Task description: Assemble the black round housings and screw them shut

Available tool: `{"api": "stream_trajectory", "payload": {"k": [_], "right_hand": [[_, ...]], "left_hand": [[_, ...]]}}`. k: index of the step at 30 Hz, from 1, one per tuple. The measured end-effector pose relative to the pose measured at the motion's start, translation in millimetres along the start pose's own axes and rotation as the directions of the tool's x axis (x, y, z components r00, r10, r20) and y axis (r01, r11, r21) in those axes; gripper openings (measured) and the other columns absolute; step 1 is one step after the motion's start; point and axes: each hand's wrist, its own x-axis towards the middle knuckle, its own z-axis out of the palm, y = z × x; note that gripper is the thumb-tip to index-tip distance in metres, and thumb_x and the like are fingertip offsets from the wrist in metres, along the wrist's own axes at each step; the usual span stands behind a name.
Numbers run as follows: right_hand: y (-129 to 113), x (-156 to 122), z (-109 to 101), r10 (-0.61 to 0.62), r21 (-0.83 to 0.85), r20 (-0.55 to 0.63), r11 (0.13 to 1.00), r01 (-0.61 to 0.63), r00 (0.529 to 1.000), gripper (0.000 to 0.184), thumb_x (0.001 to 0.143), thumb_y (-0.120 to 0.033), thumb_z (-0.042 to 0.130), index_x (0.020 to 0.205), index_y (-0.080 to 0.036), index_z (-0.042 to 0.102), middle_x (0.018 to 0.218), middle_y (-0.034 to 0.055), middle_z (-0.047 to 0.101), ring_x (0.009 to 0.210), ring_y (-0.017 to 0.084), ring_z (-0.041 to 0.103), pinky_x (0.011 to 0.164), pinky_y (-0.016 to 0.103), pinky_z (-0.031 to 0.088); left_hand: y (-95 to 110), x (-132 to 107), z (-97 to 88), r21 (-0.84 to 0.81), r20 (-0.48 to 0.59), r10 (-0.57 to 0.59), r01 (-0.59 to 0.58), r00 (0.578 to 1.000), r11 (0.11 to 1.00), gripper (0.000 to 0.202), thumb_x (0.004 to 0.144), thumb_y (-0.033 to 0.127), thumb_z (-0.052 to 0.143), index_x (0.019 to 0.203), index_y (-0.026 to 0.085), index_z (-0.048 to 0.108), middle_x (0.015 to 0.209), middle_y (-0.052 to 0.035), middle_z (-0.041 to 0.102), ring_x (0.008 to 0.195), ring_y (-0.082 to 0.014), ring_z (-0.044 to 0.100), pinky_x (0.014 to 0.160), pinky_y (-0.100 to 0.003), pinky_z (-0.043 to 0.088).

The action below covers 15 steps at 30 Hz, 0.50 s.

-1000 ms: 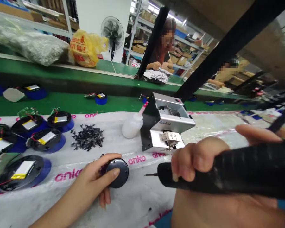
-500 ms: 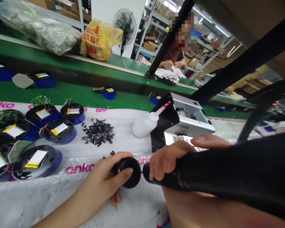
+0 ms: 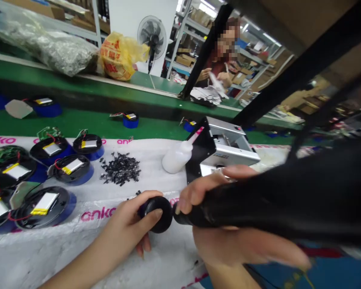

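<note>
My left hand (image 3: pixel 129 224) grips a round black disc-shaped housing (image 3: pixel 159 213), tilted up on the white plastic sheet, thumb pressed on its face. My right hand (image 3: pixel 216 196) is wrapped round a thick black electric screwdriver (image 3: pixel 273 200) that lies almost level. The screwdriver's tip meets the right edge of the disc. A second open palm shape shows below the tool, blurred.
A pile of small black parts (image 3: pixel 120 173), a white squeeze bottle (image 3: pixel 177 156) and a grey metal machine (image 3: pixel 225 150) sit behind. Open round housings with batteries (image 3: pixel 43 205) lie at left. Beyond is a green conveyor (image 3: pixel 78 120); another person (image 3: pixel 219 60) works across it.
The screwdriver has moved left until its tip reached the disc. My left hand tilted the disc up from flat. The view shifted slightly.
</note>
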Motion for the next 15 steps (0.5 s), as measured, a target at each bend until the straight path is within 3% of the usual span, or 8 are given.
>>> {"api": "stream_trajectory", "payload": {"k": [3, 5, 7, 8, 10, 11, 13, 15], "right_hand": [[-4, 10, -8, 0.082, 0.090, 0.016, 0.993, -0.083, 0.997, 0.054, 0.084, -0.073, 0.065, 0.116, -0.030, 0.063, 0.069, -0.0014, 0.061, 0.045, 0.017, 0.054, 0.039, 0.029, 0.048], [-15, 23, -20, 0.073, 0.053, -0.032, 0.996, -0.071, 0.997, 0.053, 0.085, -0.072, 0.064, 0.114, -0.028, 0.063, 0.066, -0.0015, 0.059, 0.043, 0.017, 0.052, 0.036, 0.028, 0.046], [-25, 38, -37, -0.139, -0.105, -0.204, 0.987, 0.119, 0.969, 0.050, 0.085, -0.070, 0.065, 0.109, -0.026, 0.064, 0.062, -0.0028, 0.056, 0.041, 0.016, 0.050, 0.035, 0.026, 0.044], [-28, 46, -47, -0.288, -0.214, -0.269, 0.948, 0.234, 0.919, 0.048, 0.086, -0.068, 0.067, 0.107, -0.025, 0.064, 0.061, -0.0033, 0.056, 0.042, 0.015, 0.050, 0.036, 0.025, 0.044], [-27, 61, -65, -0.490, -0.363, -0.305, 0.853, 0.376, 0.817, 0.042, 0.091, -0.061, 0.064, 0.107, -0.022, 0.064, 0.063, -0.0034, 0.055, 0.046, 0.012, 0.052, 0.042, 0.023, 0.045], [-24, 67, -73, -0.521, -0.383, -0.299, 0.833, 0.400, 0.800, 0.040, 0.094, -0.058, 0.060, 0.107, -0.020, 0.064, 0.064, -0.0031, 0.055, 0.047, 0.012, 0.053, 0.044, 0.022, 0.045], [-15, 74, -86, -0.483, -0.367, -0.285, 0.853, 0.371, 0.828, 0.039, 0.098, -0.056, 0.052, 0.107, -0.020, 0.063, 0.064, -0.0031, 0.054, 0.047, 0.011, 0.053, 0.043, 0.020, 0.044], [-8, 76, -95, -0.421, -0.352, -0.282, 0.881, 0.315, 0.862, 0.042, 0.096, -0.061, 0.053, 0.104, -0.021, 0.063, 0.061, -0.0034, 0.054, 0.043, 0.012, 0.051, 0.039, 0.020, 0.042]], "left_hand": [[-7, -3, 2.9, 0.100, -0.050, 0.018, -0.013, 0.999, 0.995, 0.056, 0.087, 0.055, 0.061, 0.132, 0.023, 0.051, 0.074, -0.0009, 0.068, 0.047, -0.0147, 0.061, 0.042, -0.023, 0.049], [-13, -6, 4.4, 0.218, -0.127, 0.118, -0.089, 0.985, 0.972, 0.056, 0.083, 0.051, 0.066, 0.132, 0.027, 0.052, 0.096, -0.0047, 0.070, 0.051, -0.0139, 0.061, 0.046, -0.024, 0.050], [-17, -8, 4.5, 0.384, -0.206, 0.261, -0.168, 0.943, 0.908, 0.056, 0.077, 0.044, 0.074, 0.128, 0.032, 0.056, 0.124, -0.0057, 0.063, 0.054, -0.0107, 0.058, 0.050, -0.024, 0.049], [-18, -9, 3.9, 0.465, -0.232, 0.319, -0.183, 0.919, 0.866, 0.055, 0.074, 0.041, 0.076, 0.126, 0.033, 0.058, 0.131, -0.0049, 0.059, 0.054, -0.0095, 0.055, 0.050, -0.024, 0.048], [-18, -8, 1.5, 0.587, -0.256, 0.383, -0.173, 0.888, 0.791, 0.054, 0.071, 0.042, 0.079, 0.121, 0.032, 0.061, 0.124, -0.0037, 0.062, 0.053, -0.0096, 0.051, 0.053, -0.025, 0.048], [-16, -8, -0.1, 0.624, -0.259, 0.392, -0.157, 0.883, 0.765, 0.056, 0.069, 0.043, 0.081, 0.120, 0.031, 0.062, 0.114, -0.0030, 0.066, 0.053, -0.0110, 0.050, 0.055, -0.026, 0.048], [-12, -5, -3.3, 0.653, -0.249, 0.384, -0.139, 0.889, 0.745, 0.057, 0.066, 0.044, 0.083, 0.118, 0.031, 0.064, 0.095, -0.0013, 0.069, 0.059, -0.0164, 0.055, 0.062, -0.029, 0.051], [-7, -3, -5.5, 0.627, -0.202, 0.374, -0.174, 0.905, 0.759, 0.054, 0.066, 0.041, 0.084, 0.116, 0.033, 0.067, 0.097, -0.0014, 0.070, 0.078, -0.0238, 0.064, 0.075, -0.033, 0.053]]}}
